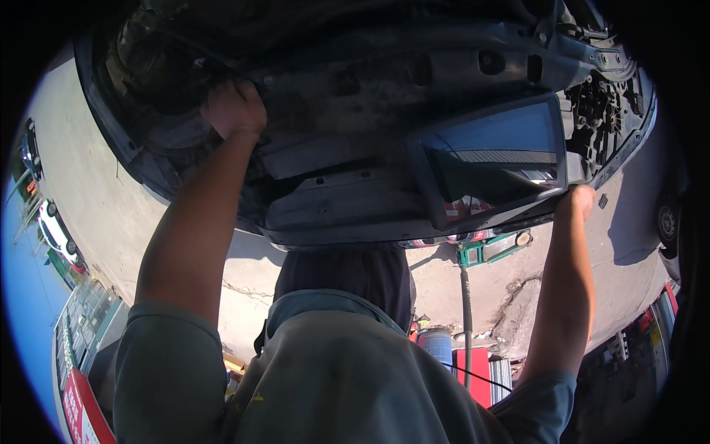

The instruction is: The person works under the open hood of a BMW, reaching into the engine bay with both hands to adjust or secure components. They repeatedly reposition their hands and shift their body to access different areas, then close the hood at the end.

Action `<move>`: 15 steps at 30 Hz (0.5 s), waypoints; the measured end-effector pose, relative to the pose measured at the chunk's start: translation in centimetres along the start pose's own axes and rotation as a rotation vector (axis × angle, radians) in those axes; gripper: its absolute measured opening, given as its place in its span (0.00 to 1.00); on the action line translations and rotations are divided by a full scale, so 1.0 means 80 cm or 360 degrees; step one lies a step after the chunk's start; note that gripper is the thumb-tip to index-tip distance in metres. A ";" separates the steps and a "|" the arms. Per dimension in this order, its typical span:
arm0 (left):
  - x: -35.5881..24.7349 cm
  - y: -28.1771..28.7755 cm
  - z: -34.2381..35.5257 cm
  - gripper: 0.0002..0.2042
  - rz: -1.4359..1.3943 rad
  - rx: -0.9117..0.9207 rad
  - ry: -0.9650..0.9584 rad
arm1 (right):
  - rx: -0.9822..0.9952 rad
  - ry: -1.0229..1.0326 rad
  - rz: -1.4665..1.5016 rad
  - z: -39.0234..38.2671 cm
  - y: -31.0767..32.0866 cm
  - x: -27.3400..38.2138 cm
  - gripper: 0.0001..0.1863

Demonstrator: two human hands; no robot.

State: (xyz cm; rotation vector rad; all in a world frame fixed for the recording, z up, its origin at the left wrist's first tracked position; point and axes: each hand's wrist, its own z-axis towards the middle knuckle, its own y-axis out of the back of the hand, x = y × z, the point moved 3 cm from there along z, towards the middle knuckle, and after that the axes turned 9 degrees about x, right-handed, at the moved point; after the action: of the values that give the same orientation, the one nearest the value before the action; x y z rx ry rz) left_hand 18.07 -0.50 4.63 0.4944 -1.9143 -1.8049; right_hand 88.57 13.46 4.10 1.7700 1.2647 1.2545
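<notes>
I lean over an open dark car body bay (333, 163). My left hand (235, 109) reaches into its shadowed left part. Its fingers curl down against the dark metal, and what they grip is hidden in shadow. At the right lies a flat, glossy panel (492, 152) with a dark frame, tilted, its surface mirroring sky and a roof. My right hand (583, 200) is at the panel's lower right corner, beside the car's edge. Its fingers are mostly hidden there, so I cannot make out whether it grips the panel.
Exposed mechanical parts (597, 111) sit at the bay's right end. Behind me a green jack (473, 255) with a long handle stands on the concrete, near a blue bucket (435, 345) and a red box (481, 374). A white car (58, 231) is parked far left, another vehicle's wheel (667, 220) at right.
</notes>
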 end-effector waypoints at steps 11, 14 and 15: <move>-0.005 0.015 -0.003 0.15 -0.0269 -0.0090 -0.0035 | 0.0213 0.0288 -0.0310 0.114 -0.029 0.000 0.36; -0.007 0.023 -0.005 0.15 -0.0295 -0.0114 -0.0036 | 0.0323 0.0560 -0.0462 0.127 -0.040 0.005 0.37; -0.006 0.024 -0.006 0.15 -0.0314 -0.0127 -0.0049 | 0.0341 0.0607 -0.0488 0.131 -0.044 0.006 0.38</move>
State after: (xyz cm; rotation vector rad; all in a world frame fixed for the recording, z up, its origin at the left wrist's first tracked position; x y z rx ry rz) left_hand 18.84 -0.48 6.55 0.6512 -1.8604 -2.0150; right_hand 97.16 15.56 -2.50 1.4383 1.8689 1.3535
